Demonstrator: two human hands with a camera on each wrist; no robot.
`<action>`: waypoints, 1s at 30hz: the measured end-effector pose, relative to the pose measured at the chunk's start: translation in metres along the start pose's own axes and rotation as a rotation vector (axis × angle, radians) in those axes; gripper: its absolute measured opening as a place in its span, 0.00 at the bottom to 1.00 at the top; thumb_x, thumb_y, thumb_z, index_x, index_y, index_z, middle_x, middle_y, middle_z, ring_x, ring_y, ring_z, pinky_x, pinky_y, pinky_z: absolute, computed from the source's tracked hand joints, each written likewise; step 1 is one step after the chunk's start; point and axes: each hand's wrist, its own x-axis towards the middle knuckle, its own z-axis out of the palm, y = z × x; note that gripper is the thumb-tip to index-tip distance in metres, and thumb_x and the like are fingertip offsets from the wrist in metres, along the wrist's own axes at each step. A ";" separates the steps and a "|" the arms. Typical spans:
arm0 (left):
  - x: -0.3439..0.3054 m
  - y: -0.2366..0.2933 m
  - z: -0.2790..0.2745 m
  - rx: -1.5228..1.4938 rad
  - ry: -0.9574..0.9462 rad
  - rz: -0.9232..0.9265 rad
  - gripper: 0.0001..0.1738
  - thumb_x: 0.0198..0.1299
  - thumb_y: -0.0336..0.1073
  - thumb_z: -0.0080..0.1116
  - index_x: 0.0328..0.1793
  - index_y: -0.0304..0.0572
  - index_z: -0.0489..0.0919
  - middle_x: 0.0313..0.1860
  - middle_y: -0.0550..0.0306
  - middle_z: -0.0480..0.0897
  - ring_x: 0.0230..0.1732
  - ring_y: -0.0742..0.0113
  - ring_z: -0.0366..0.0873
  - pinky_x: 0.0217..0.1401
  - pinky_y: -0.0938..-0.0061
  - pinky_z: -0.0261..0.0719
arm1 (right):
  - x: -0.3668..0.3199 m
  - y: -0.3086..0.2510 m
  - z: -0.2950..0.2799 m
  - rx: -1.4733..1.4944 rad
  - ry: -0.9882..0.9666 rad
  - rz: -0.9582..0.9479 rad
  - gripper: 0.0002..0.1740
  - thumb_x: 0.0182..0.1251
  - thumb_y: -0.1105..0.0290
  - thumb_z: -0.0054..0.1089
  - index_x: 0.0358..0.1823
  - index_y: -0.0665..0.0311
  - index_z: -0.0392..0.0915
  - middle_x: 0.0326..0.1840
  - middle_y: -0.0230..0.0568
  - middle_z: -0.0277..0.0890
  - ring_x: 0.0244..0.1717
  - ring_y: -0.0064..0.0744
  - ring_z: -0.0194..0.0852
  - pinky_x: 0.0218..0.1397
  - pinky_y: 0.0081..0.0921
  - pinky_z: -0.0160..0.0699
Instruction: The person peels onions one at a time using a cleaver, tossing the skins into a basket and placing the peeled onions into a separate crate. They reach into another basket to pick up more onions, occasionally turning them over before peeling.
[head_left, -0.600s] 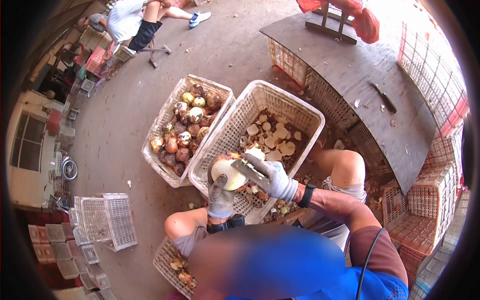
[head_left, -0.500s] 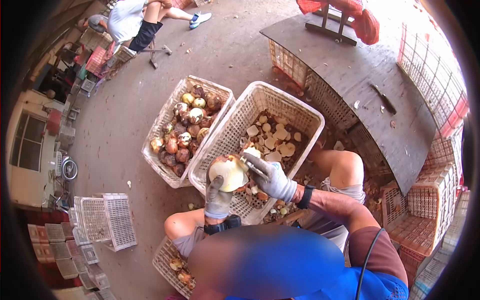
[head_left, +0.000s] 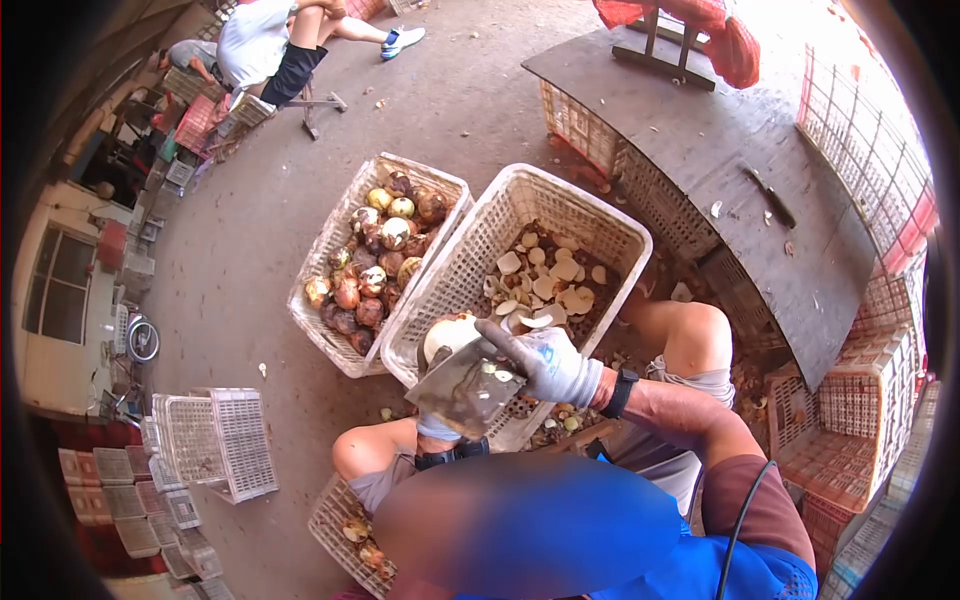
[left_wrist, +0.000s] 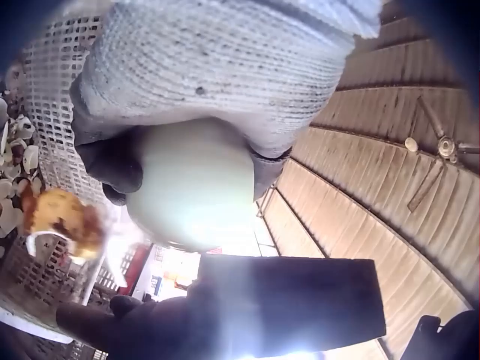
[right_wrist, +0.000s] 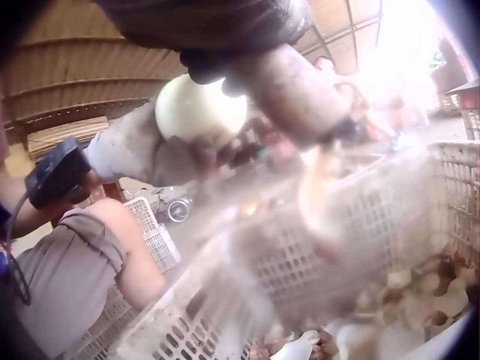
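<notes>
In the head view my gloved right hand [head_left: 552, 362] grips a cleaver with a broad, stained blade [head_left: 468, 388]. The blade overlaps most of my left hand there. My gloved left hand [left_wrist: 214, 71] holds a large, pale, peeled onion [left_wrist: 196, 184], fingers and thumb round its sides; dark stains cover the glove's fingers. Close below the onion in the left wrist view stands the dark cleaver blade [left_wrist: 300, 304]. A blurred strip of peel [right_wrist: 319, 206] hangs in the air over the basket in the right wrist view. Under both hands is a white plastic basket [head_left: 625, 220] with pale cut pieces [head_left: 545, 290].
Another basket [head_left: 300, 275] full of unpeeled onions [head_left: 370, 265] stands beside it. On the right, a dark board [head_left: 690, 150] on crates carries a knife [head_left: 768, 196]. My knee [head_left: 375, 450] is close by. Stacked crates [head_left: 215, 440] stand left; a seated person [head_left: 255, 45] is farther back.
The cleaver has swung from edge-on at the onion's side to broad face up, nearer my body and over my left hand. A pale slice now shows over the basket.
</notes>
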 end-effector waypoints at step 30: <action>-0.001 -0.036 -0.004 -0.716 0.337 0.116 0.42 0.60 0.45 0.66 0.76 0.47 0.57 0.66 0.51 0.71 0.66 0.56 0.71 0.67 0.58 0.74 | -0.005 0.011 0.025 0.198 0.144 0.211 0.38 0.58 0.64 0.64 0.71 0.59 0.63 0.34 0.49 0.80 0.33 0.50 0.82 0.35 0.37 0.81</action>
